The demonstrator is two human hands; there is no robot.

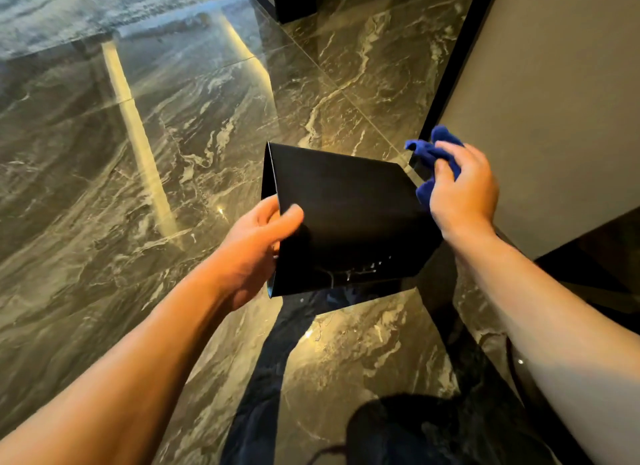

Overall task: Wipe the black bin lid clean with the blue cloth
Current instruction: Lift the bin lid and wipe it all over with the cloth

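The black bin lid (349, 215) is a flat square panel with a folded rim, held tilted in the air above the floor. My left hand (258, 246) grips its left edge, thumb on top of the panel. A few pale streaks show near the lid's lower edge. My right hand (464, 191) is at the lid's right edge, closed around the bunched blue cloth (431, 153), which sticks out above and below my fingers. The cloth touches or nearly touches the lid's right corner.
Glossy dark marble floor (156, 153) spreads under everything, with bright light reflections. A beige wall panel with a black edge (554, 101) rises at the right. A dark cabinet base (287, 0) stands at the top. My dark trouser legs (263, 378) show below the lid.
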